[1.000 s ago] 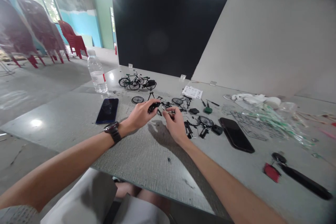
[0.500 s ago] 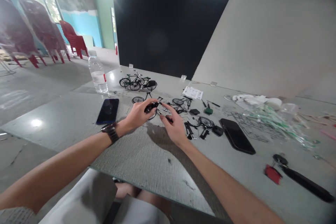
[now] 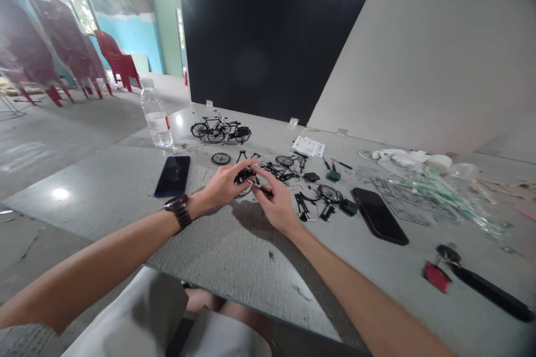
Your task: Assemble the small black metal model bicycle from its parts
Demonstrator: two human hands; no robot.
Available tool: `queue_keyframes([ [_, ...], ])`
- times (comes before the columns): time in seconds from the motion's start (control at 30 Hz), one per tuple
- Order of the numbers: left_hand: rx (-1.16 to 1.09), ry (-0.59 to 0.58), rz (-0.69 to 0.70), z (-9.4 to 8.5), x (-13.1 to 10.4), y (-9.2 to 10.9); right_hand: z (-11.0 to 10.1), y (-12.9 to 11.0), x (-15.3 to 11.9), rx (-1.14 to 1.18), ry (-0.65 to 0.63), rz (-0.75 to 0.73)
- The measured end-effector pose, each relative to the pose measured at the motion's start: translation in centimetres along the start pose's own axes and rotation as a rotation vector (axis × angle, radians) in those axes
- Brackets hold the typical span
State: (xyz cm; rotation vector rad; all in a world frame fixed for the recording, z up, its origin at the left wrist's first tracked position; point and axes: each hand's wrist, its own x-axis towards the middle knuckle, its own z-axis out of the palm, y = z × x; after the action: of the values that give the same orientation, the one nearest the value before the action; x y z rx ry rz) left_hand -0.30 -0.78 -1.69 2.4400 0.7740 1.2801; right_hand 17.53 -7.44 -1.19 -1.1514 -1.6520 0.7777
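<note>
My left hand (image 3: 225,184) is closed around a black model bicycle part (image 3: 243,177), with a bit of a spoked wheel showing below the fingers. In my right hand (image 3: 276,203) is a small screwdriver (image 3: 265,191) with a dark handle. Its thin shaft points left at the part, and the fingertips of both hands nearly meet there. Just beyond my left hand lie a loose spoked wheel (image 3: 220,158) and thin black frame pieces. My fingers hide most of the held part, so where the tip touches is unclear.
Two model bicycles (image 3: 221,129) stand at the back. Black bicycle parts (image 3: 322,195) are scattered right of my hands. A phone (image 3: 172,176) lies left, another phone (image 3: 379,216) right. Around them are a water bottle (image 3: 156,117), paper sheets (image 3: 309,146), plastic bags (image 3: 444,189) and keys (image 3: 436,276).
My left hand has turned slightly, its fingers reaching farther over the bicycle part. The loose wheel behind it shows more fully. The screwdriver has swung to a flatter angle.
</note>
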Motion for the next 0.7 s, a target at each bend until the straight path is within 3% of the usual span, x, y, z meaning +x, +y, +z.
queue_keyframes([
  [0.13,-0.020,0.009,-0.023,0.0,0.2,0.0,0.2,-0.1,-0.2,-0.029,0.013,-0.022],
  [0.33,-0.055,0.040,-0.121,-0.2,0.5,0.0,0.1,-0.1,-0.2,-0.073,0.138,0.011],
  [0.53,-0.088,0.059,-0.243,-0.5,0.6,0.3,-0.7,1.2,0.7,-0.319,0.184,-0.052],
  [0.7,-0.146,0.103,-0.322,-0.3,0.6,-0.2,-1.3,2.1,1.3,-0.605,0.028,-0.118],
])
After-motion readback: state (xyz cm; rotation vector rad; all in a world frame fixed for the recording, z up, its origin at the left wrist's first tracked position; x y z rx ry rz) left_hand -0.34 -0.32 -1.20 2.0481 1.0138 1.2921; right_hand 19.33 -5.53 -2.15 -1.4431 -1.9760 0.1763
